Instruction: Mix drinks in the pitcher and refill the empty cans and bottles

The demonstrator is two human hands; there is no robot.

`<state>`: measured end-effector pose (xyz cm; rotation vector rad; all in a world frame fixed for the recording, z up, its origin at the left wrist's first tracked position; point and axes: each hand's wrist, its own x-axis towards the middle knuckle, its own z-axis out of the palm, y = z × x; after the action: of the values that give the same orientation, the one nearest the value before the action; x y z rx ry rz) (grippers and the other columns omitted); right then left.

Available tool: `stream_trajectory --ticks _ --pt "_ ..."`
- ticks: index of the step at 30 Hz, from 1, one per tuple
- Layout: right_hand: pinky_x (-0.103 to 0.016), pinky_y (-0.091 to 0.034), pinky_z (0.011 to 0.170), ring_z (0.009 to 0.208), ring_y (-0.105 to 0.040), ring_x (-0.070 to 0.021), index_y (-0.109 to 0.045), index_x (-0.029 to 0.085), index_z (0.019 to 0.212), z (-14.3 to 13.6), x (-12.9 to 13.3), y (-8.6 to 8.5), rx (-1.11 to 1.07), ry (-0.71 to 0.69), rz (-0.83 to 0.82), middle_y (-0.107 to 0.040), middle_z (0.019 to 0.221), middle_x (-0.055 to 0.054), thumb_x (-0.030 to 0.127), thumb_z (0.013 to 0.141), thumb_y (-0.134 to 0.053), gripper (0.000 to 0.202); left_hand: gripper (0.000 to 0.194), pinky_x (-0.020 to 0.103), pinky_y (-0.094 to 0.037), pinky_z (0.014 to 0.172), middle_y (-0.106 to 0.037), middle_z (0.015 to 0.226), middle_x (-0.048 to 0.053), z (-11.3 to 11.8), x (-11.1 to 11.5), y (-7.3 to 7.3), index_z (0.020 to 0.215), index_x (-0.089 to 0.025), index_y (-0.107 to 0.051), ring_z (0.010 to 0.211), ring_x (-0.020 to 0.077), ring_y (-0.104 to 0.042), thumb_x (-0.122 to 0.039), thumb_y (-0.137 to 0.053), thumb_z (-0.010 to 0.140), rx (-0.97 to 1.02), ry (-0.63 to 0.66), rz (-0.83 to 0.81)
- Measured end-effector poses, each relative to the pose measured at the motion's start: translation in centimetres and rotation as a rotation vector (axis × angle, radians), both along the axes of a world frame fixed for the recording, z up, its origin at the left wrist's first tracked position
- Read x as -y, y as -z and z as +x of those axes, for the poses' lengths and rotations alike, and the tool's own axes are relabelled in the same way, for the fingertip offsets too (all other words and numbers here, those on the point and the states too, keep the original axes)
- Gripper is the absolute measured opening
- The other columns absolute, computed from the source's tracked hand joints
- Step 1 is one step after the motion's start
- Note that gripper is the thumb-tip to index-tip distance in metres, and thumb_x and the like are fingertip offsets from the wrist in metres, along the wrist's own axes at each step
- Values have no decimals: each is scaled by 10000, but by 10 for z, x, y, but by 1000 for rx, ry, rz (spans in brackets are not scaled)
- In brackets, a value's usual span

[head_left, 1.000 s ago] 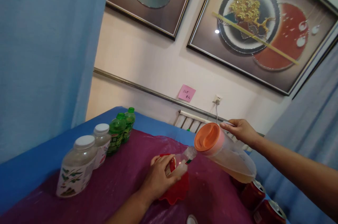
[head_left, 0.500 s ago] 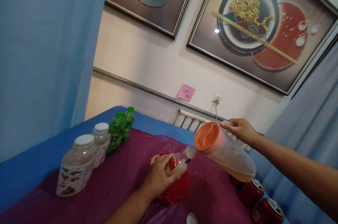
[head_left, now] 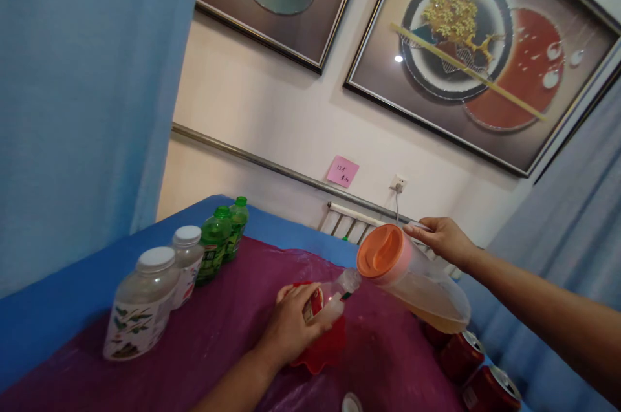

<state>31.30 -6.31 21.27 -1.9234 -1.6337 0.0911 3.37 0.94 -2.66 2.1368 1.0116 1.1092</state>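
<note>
My left hand (head_left: pixel 291 325) is wrapped round a clear bottle (head_left: pixel 331 295) with a red label, tilted over a red scalloped dish (head_left: pixel 320 350). My right hand (head_left: pixel 444 240) grips the handle of a translucent pitcher (head_left: pixel 427 292) with an orange lid (head_left: pixel 381 251). The pitcher is tipped to the left, its lid end beside the bottle's mouth, and holds some brownish liquid. Whether liquid is flowing between them I cannot make out.
Two white-capped jars (head_left: pixel 140 312) and two green bottles (head_left: pixel 213 244) stand at the left on purple sheeting (head_left: pixel 213 341). Dark red cans (head_left: pixel 490 389) line the right edge. A round lid (head_left: pixel 352 402) lies near the front. Behind are a rail (head_left: pixel 272 165) and wall.
</note>
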Motion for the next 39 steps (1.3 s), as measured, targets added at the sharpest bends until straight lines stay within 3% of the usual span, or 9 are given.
stream_trajectory --ticks 13,20,26,39 --pt "-252 -279 458 509 -312 -106 -515 212 604 -1 3 1 -31 1 -3 -316 529 61 828 660 -626 628 582 505 -338 1132 -722 1257 77 -1 0 0 1258 -248 -655 1202 327 -617 -403 -796 715 -4 14 5" --pt "-246 -278 445 492 -323 -103 -530 207 599 -2 5 3 -20 -3 15 -340 510 56 850 659 -616 651 527 495 -330 1138 -738 1222 53 0 1 1 1234 -296 -662 1168 311 -629 -442 -776 741 31 13 15" --pt "-243 -263 434 484 -334 -103 -542 202 591 -2 6 2 -8 -10 23 -358 495 49 851 656 -627 657 589 502 -342 1138 -725 1265 60 -2 3 -4 1251 -288 -661 1220 339 -610 -336 -788 677 3 14 -19" --pt "-244 -264 426 480 -354 -109 -556 200 578 -4 7 3 -9 -25 55 -371 473 45 832 670 -641 644 618 506 -346 1143 -721 1278 62 -2 3 -6 1256 -284 -662 1236 341 -606 -303 -795 653 -14 6 -32"
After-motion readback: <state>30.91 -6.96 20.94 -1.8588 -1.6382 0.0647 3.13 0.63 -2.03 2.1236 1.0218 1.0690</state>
